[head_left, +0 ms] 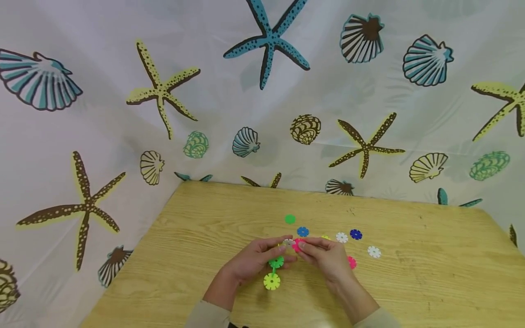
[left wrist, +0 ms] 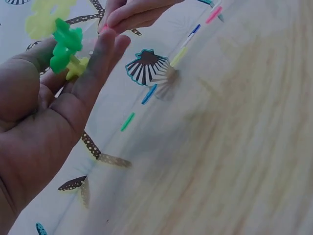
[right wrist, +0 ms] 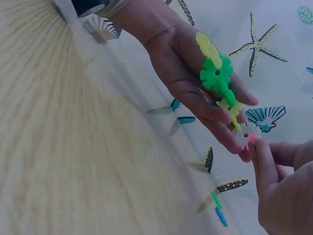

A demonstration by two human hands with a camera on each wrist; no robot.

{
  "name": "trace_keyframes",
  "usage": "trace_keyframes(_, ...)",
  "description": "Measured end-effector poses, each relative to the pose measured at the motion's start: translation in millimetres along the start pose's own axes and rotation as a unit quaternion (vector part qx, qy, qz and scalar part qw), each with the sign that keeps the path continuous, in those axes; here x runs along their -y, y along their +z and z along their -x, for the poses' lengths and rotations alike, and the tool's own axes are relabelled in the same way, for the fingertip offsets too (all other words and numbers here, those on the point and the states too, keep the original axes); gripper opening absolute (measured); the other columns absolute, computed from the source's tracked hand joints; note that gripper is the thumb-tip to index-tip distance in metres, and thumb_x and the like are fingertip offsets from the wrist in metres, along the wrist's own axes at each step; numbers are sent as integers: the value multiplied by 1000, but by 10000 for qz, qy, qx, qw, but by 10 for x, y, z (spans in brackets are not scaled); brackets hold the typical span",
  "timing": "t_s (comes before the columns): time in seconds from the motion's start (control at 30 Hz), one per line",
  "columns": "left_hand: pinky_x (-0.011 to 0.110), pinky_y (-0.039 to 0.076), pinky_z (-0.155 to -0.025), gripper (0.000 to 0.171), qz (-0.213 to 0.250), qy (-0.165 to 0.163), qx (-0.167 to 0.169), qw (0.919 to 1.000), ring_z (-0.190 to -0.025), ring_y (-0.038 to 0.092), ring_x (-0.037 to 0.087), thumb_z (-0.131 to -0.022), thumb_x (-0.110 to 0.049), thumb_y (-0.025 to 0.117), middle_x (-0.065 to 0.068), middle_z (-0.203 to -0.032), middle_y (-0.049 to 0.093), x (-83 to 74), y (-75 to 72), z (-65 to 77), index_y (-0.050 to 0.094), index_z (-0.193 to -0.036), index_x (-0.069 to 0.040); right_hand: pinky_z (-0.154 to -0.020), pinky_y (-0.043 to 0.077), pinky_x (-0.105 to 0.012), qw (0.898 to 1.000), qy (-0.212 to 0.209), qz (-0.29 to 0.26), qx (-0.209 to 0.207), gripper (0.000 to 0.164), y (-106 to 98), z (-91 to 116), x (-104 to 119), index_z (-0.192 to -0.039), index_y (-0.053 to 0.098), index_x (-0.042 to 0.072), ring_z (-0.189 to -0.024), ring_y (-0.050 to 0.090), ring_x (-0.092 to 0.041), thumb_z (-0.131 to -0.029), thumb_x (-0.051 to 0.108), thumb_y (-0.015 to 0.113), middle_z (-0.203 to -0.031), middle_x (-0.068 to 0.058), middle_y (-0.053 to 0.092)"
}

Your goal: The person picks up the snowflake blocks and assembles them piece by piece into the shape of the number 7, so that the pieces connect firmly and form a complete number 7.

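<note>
Pushing straight and gently should help: the left grip pinches the disc chain near its white disc, the right grip pinches the pink disc touching it, above the desk.

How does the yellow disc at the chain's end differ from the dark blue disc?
The yellow disc belongs to the chain in the left hand; the dark blue disc lies loose on the table. In the head view, the dark blue disc sits farther back than the yellow disc. Both are round and notched.
</note>
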State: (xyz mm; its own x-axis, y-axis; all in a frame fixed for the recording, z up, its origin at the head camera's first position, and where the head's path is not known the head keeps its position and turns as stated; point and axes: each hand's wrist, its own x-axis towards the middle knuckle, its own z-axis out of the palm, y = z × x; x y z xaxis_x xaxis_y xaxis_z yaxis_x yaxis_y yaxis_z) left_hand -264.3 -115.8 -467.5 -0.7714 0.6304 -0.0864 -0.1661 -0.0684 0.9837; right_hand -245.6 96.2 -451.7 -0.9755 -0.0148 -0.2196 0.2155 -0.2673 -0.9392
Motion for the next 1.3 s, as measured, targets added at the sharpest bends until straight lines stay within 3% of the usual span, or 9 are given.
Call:
trace_keyframes(0.2, 40, 52, -103, 56, 128, 142, -6, 9998, -127, 60, 32, -104, -28, 55, 21, -152, 46, 6, -6, -11, 39, -154, -9, -85, 60, -29, 9995, -117, 159, 236, 29, -33, -6, 31, -118, 65, -12, -90, 75, -18, -91, -3, 69, -102, -12, 75)
trace_keyframes(0.47, 30, 61, -82, 51, 263, -88, -246, 9993, -107, 72, 19, -102, -33, 57, 18, -145, 55, 44, 44, -67, 49, -149, -14, -84, 60, -30, 9958, -292, 665, 554, 32, -52, 3, 43, -119, 64, -14, -89, 75, -16, -91, 2, 70, -101, -13, 75)
trace_keyframes(0.7, 26, 60, -75, 46, 447, -217, -347, 9982, -106, 72, 20, -102, -34, 57, 15, -139, 60, 38, 89, -86, 55, -143, -14, -83, 61, -32, 9890, -511, 1193, 716, 32, -71, 2, 49, -117, 68, -11, -87, 73, -17, -90, 6, 73, -102, -12, 73)
trace_keyframes(1.03, 23, 60, -73, 48, 441, -322, -329, 9980, -110, 71, 22, -104, -34, 54, 10, -144, 56, 32, 101, -83, 52, -145, -10, -78, 60, -29, 9642, -864, 2455, 507, 36, -174, -18, 97, -114, 72, -2, -88, 70, -17, -85, 17, 80, -98, -9, 71)
trace_keyframes(1.3, 27, 59, -86, 52, 311, -237, -362, 9986, -110, 71, 23, -105, -34, 52, 13, -150, 50, 29, 76, -74, 49, -147, -5, -90, 59, -34, 9461, -1002, 2867, 1125, 45, -399, -57, 242, -124, 67, -4, -109, 69, -27, -86, 18, 80, -124, -22, 68)
